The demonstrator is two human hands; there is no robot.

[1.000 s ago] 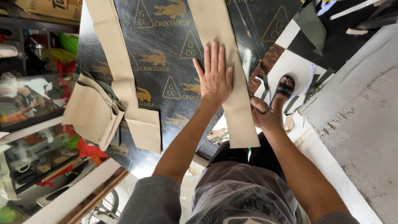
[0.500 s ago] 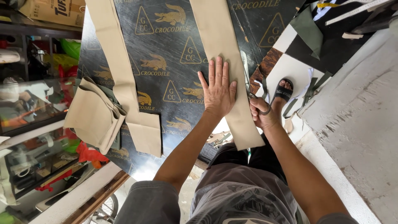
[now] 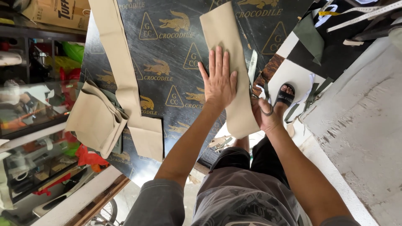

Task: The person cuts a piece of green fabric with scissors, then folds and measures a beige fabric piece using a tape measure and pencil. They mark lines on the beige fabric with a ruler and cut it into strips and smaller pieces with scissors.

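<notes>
A tan fabric strip (image 3: 228,37) lies lengthwise on a black board (image 3: 171,58) printed with gold crocodile emblems. My left hand (image 3: 220,81) presses flat on the middle of the strip, fingers spread. At the strip's right edge, my right hand (image 3: 268,119) grips the handles of a pair of scissors (image 3: 253,69). Their blades point away from me along that edge. The strip's near end hangs over the board's front edge.
A longer tan strip (image 3: 119,62) and a folded tan pile (image 3: 94,119) lie on the board's left part. A glass-fronted cabinet (image 3: 29,104) stands at the left. My sandalled foot (image 3: 285,96), green fabric (image 3: 310,35) and a measuring tape (image 3: 364,14) are at the right, beside a concrete floor (image 3: 360,117).
The view has shifted so the strip's far end now shows. My left hand stays flat on the strip and my right hand keeps the scissors at its right edge.
</notes>
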